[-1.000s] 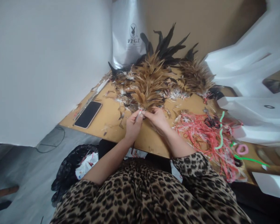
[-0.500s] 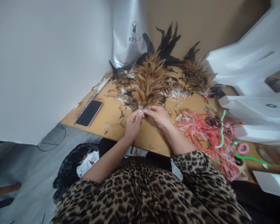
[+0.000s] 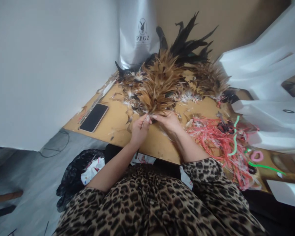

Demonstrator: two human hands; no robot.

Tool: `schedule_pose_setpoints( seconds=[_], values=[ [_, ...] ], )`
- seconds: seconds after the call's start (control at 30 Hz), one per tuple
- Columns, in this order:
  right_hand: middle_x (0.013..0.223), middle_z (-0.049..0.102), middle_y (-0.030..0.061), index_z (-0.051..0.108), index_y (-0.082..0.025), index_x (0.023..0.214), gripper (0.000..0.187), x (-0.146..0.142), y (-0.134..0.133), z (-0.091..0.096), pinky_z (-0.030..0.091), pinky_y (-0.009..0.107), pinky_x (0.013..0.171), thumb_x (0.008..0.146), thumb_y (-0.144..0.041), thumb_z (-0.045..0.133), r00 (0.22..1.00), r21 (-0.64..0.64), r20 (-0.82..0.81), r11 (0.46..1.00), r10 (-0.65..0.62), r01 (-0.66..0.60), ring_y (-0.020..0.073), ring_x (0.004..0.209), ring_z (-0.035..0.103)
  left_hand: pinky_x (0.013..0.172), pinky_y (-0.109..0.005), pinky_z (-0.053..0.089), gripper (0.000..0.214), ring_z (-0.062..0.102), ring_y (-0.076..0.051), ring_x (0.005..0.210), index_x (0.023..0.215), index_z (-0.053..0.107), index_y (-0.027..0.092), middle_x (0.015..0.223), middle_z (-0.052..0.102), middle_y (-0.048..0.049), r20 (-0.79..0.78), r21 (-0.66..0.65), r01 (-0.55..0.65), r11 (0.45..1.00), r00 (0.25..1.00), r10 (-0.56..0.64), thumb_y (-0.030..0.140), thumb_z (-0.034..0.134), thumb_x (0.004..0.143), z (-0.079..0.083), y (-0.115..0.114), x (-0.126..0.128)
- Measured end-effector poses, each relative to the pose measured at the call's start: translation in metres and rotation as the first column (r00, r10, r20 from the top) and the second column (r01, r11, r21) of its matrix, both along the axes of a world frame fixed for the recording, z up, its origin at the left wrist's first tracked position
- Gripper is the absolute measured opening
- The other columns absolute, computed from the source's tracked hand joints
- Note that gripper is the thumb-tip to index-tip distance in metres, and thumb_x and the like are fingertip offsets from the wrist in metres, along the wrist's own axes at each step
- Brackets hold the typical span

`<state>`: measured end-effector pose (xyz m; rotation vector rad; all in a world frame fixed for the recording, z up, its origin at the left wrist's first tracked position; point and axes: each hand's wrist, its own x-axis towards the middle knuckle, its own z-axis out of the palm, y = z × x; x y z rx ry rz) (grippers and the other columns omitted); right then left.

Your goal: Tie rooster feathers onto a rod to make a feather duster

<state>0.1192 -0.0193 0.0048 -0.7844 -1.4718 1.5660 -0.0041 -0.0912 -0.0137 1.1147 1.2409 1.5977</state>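
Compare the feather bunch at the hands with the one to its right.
The held bunch looks larger than the right bunch. Fingers of the left hand and right hand are at the held bunch's base; neither hand touches the right bunch. Both look largely brown.

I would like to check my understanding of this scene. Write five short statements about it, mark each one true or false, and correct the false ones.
1. The left hand and the right hand are together at the lower end of the brown feather bunch. True.
2. The phone lies to the right of both hands. False: the phone lies to their left, with its dark screen up.
3. The tangle of red strands lies to the right of the right hand. True.
4. The silver bag is between the person and the feathers. False: the silver bag is upright at the back, behind them.
5. The right sleeve has a leopard print. True.
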Motion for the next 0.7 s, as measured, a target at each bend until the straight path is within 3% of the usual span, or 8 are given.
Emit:
schedule_pose_setpoints(
  seconds=[0.13, 0.37, 0.6, 0.7],
  values=[
    [0.078, 0.068, 0.0025, 0.067, -0.018, 0.076, 0.029, -0.002, 0.005, -0.008, 0.048, 0.03, 0.076, 0.065, -0.043, 0.074, 0.99, 0.044, -0.01, 0.989, -0.141, 0.141, 0.0153, 0.074, 0.061, 0.042, -0.021, 0.021, 0.033, 0.03, -0.005, 0.044, 0.067, 0.056, 0.016, 0.052, 0.042, 0.0044, 0.118, -0.037, 0.026, 0.999, 0.993, -0.022, 0.047, 0.058, 0.081, 0.004, 0.002, -0.004],
    [0.066, 0.063, 0.0007, 0.064, -0.017, 0.075, 0.032, -0.012, -0.007, -0.014, 0.043, 0.025, 0.06, 0.068, -0.047, 0.071, 0.999, -0.114, 0.042, 0.993, 0.028, -0.023, 0.0107, 0.057, 0.053, 0.041, -0.021, 0.019, 0.039, 0.028, -0.005, 0.042, 0.062, 0.054, 0.016, 0.048, 0.04, 0.0049, 0.156, -0.038, 0.037, 0.999, 0.987, -0.031, 0.052, 0.063, 0.076, 0.014, 0.005, -0.007],
    [0.068, 0.064, 0.0, 0.062, -0.017, 0.072, 0.032, -0.018, -0.012, -0.014, 0.044, 0.024, 0.063, 0.06, -0.042, 0.077, 0.996, -0.224, -0.092, 0.974, 0.014, -0.035, 0.01, 0.06, 0.055, 0.042, -0.021, 0.02, 0.038, 0.029, -0.005, 0.043, 0.062, 0.054, 0.016, 0.049, 0.041, 0.004, 0.177, -0.051, 0.091, 0.995, 0.981, -0.081, 0.05, 0.064, 0.075, 0.019, 0.005, -0.008],
    [0.064, 0.062, 0.0001, 0.062, -0.017, 0.069, 0.03, -0.018, -0.01, -0.016, 0.042, 0.024, 0.06, 0.062, -0.044, 0.074, 0.999, -0.192, -0.035, 0.981, -0.026, 0.019, 0.0093, 0.056, 0.051, 0.041, -0.021, 0.017, 0.037, 0.026, -0.005, 0.041, 0.062, 0.054, 0.016, 0.046, 0.038, 0.005, 0.161, -0.07, 0.079, 0.994, 0.985, -0.067, 0.05, 0.063, 0.076, 0.016, 0.007, -0.011]
  ],
)
